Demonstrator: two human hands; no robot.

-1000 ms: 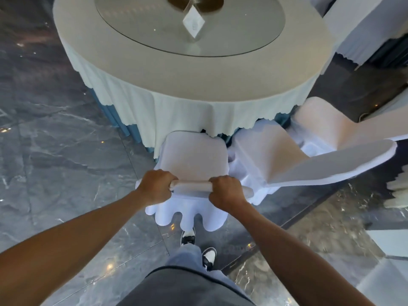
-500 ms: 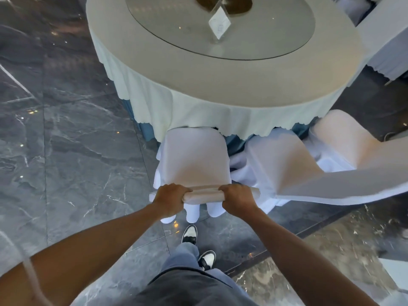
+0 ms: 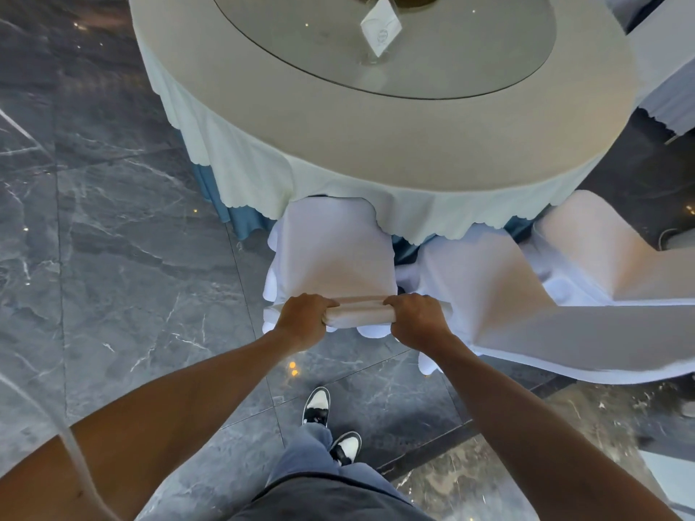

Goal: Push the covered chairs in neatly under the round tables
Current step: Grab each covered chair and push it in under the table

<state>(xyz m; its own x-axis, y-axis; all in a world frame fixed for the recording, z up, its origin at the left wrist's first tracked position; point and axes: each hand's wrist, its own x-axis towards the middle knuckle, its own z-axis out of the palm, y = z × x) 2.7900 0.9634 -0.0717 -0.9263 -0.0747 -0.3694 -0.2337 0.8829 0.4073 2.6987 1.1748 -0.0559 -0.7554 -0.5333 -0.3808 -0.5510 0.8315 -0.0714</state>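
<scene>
Compared with the view one second earlier, the covered chair (image 3: 333,253) now sits farther in: its front seat edge meets and partly slips beneath the scalloped hem of the tablecloth (image 3: 338,189), where a strip of seat previously lay clear of it. The round table (image 3: 395,118) fills more of the upper field.

Both hands remain on the chair's top rail. The left hand (image 3: 302,319) wraps the rail's left end and the right hand (image 3: 415,319) wraps its right end; the fingers of each are curled closed around the fabric-covered rail, knuckles up, with a short span of rail exposed between them. The chair back slopes away from the hands toward the table, and the seat lies directly ahead of the fingers.

Count: one round table in full view, carrying one glass turntable (image 3: 387,43) with one card stand (image 3: 380,28) on it; three covered chairs at this table, namely the gripped one, a second chair (image 3: 481,280) just to its right, and a third chair (image 3: 586,238) beyond that. Two shoes (image 3: 317,406) stand on the dark marble floor (image 3: 124,257) below the hands.
</scene>
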